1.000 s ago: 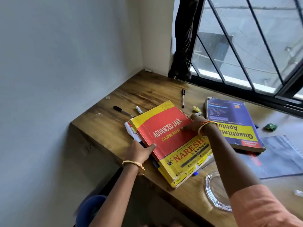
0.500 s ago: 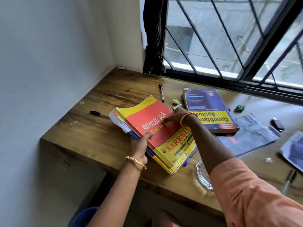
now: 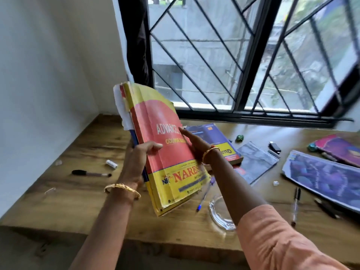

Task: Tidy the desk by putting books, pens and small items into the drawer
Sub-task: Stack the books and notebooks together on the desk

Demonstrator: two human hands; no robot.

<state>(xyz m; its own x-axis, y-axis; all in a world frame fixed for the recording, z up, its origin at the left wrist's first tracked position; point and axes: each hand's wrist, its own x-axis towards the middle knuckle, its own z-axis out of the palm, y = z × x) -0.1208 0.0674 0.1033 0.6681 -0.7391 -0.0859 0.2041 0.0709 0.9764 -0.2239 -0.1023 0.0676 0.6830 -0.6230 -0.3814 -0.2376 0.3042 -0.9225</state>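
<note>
1. A glass dish (image 3: 220, 217) sits at the near edge of the wooden desk (image 3: 78, 201), just beside a blue pen (image 3: 204, 195).
2. The left hand (image 3: 136, 162) grips the stack of books (image 3: 165, 152) by its spine side, thumb curled over the red cover, holding it tilted above the desk.
3. The right hand (image 3: 194, 143) lies with straight fingers against the cover, seemingly steadying it.
4. Farther back, a blue book (image 3: 214, 137) lies flat.

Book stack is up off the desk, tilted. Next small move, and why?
Probably bring the right hand round the free edge of the stack of books before carrying it. The left hand alone grips the stack at its left edge, the right lies flat with straight fingers on the red cover, and the loose white pages at the top are splaying. No drawer is in view.
</note>
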